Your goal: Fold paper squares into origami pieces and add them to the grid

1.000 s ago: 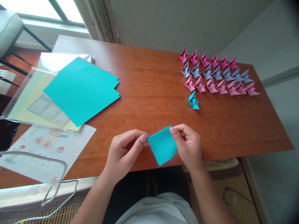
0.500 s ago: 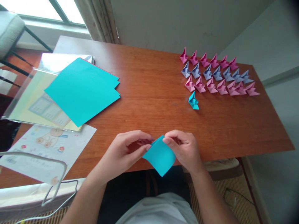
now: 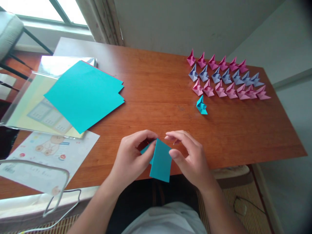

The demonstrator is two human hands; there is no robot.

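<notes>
A folded turquoise sheet of origami paper [image 3: 161, 162] hangs over the table's near edge, pinched at its top between the thumb and fingers of my left hand [image 3: 136, 152]. Part of the paper shows behind that hand's fingers. To its right is my right hand [image 3: 190, 156], its thumb and fingers apart; the thumb tip is beside the paper's right edge, and I cannot tell whether it touches. Beyond my right hand stands one turquoise folded paper figure [image 3: 201, 105].
Rows of folded figures in magenta [image 3: 212, 62], lilac [image 3: 226, 77] and pink [image 3: 220, 89] stand at the back right. Turquoise sheets [image 3: 85, 94] lie at the left over a clear plastic sleeve [image 3: 14, 104]. A printed white sheet [image 3: 80, 152] and a bent white metal tube [image 3: 65, 175] are nearer.
The folded paper has turned and shifted left, showing a narrower face. My right hand has let go of its top corner and opened; my left hand now pinches the top.
</notes>
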